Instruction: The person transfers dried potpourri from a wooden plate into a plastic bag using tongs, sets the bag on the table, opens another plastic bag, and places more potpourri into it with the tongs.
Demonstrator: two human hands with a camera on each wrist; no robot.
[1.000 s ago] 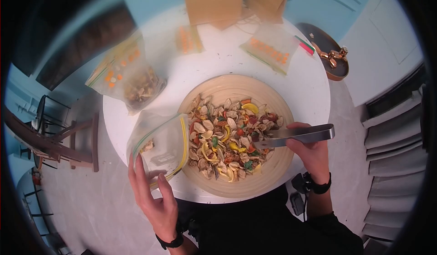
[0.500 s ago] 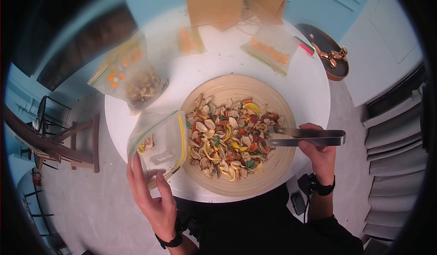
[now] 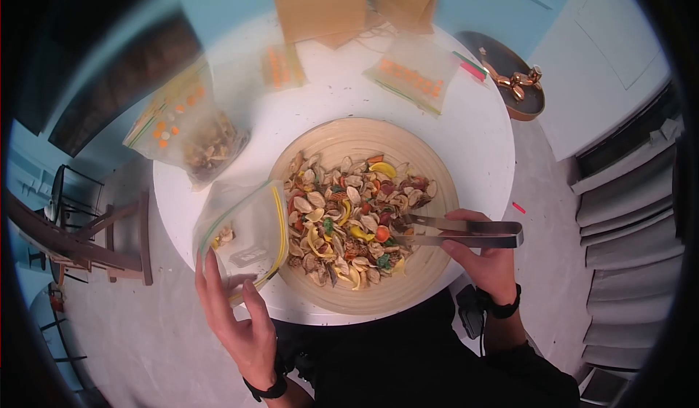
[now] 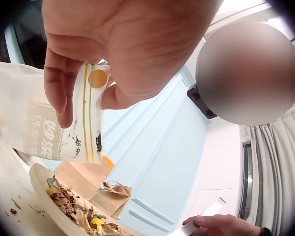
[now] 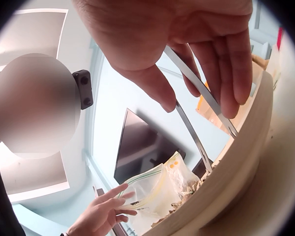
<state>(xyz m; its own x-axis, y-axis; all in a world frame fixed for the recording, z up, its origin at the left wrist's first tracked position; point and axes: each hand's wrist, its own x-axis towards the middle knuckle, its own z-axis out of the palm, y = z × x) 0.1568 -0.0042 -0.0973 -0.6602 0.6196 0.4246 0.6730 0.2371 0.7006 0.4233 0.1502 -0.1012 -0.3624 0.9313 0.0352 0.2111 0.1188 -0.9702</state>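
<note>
In the head view, a wide wooden plate (image 3: 429, 280) bears a heap of potpourri (image 3: 342, 226), with dried petals, yellow curls and red and green bits. My right hand (image 3: 491, 269) grips metal tongs (image 3: 473, 233) at the plate's right side, their two arms spread and their tips at the heap's right edge. An orange-red round piece (image 3: 382, 234) lies by the tips. At the plate's left, my left hand (image 3: 247, 339) holds a clear zip bag (image 3: 247, 226) by its rim, thumb and fingers on either side. The bag's mouth gapes towards the heap, and a few dried pieces (image 3: 224, 236) lie inside.
A fuller zip bag (image 3: 211, 142) stands at the back left of the white round table (image 3: 320, 102). Two flat bags with orange marks, one left (image 3: 279, 69) and one right (image 3: 408, 76), lie farther back. Paper bags (image 3: 318, 7) stand behind. A tray (image 3: 528, 102) with a copper figure is at the right.
The tongs drew back to the right off the heap, then came in again to its right edge with their arms apart. My left hand keeps its hold on the bag. The head view has shifted slightly.
</note>
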